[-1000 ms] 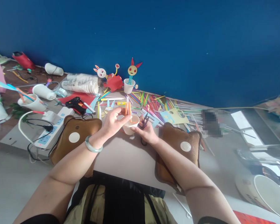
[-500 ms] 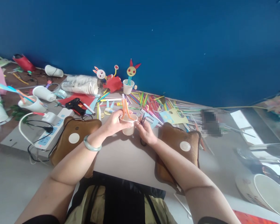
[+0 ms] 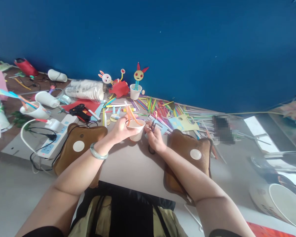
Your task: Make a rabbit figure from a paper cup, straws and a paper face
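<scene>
Looks roughly midway, going by this view alone. Got orange straws (image 3: pixel 128 113) standing in the white paper cup (image 3: pixel 137 134) already, leaning a bit left, with at least one strand bending over inside the rim, so would count that bit as placed. Can't tell about any fixing at the bottom, too deep in to see. Holding the cup with a closed left hand (image 3: pixel 123 128) around its side, over the near part of the tabletop (image 3: pixel 130 168); can't say for sure about the base, lifted or resting. In the grip of the right hand (image 3: pixel 156 138), dark scissors (image 3: pixel 153 125), blades poking up just beside the rim, maybe touching, hard to tell. Don't see any face or ears on those straws, unlike on the yellow-faced figure (image 3: pixel 138 75) back by the blue wall (image 3: pixel 148 39), and would call the cup plain on its visible side, so seems well short of that one. Can also spot a white rabbit face (image 3: pixel 107 78), loose straws (image 3: pixel 160 107) scattered behind the hands, and a glue gun (image 3: pixel 80 113) lying off to the left, out of both hands.
</scene>
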`<action>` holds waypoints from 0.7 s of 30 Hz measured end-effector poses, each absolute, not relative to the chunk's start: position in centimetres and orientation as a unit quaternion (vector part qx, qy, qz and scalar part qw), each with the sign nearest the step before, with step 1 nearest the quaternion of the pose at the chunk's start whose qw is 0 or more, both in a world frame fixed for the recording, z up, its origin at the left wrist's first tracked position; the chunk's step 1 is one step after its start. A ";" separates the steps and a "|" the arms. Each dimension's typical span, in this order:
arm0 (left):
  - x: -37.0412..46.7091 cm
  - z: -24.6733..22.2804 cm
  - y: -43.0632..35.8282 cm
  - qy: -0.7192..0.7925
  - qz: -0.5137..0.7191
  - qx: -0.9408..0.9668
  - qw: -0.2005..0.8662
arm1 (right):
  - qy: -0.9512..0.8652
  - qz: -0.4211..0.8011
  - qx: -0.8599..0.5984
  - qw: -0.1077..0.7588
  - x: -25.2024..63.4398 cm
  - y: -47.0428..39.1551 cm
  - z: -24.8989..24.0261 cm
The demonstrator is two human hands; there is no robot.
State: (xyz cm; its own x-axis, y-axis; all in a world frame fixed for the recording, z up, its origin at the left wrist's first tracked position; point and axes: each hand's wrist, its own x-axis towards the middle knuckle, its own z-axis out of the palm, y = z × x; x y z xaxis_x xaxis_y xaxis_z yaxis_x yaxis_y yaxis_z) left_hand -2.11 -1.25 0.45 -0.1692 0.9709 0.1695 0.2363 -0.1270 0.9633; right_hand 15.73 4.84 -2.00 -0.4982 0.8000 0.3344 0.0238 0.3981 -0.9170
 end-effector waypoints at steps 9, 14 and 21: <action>-1.8 0.6 -1.4 0.559 0.531 0.520 0.368 | -0.695 0.525 -0.272 0.409 15.7 4.8 -1.6; -2.4 0.3 -1.1 0.475 0.556 0.519 0.443 | -0.659 0.565 -0.290 0.403 15.7 5.0 -2.1; -4.0 1.7 -1.3 0.409 0.484 0.488 0.600 | -0.680 0.565 -0.264 0.385 15.9 5.0 -1.9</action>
State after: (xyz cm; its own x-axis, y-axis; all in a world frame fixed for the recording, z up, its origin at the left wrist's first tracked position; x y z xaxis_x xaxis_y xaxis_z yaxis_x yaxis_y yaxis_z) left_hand -3.98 -1.29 1.69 0.1973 0.9801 -0.0194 -0.1812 0.0559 0.9818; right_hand 15.90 4.96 -1.91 -0.5646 0.7939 0.2257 -0.0759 0.2224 -0.9720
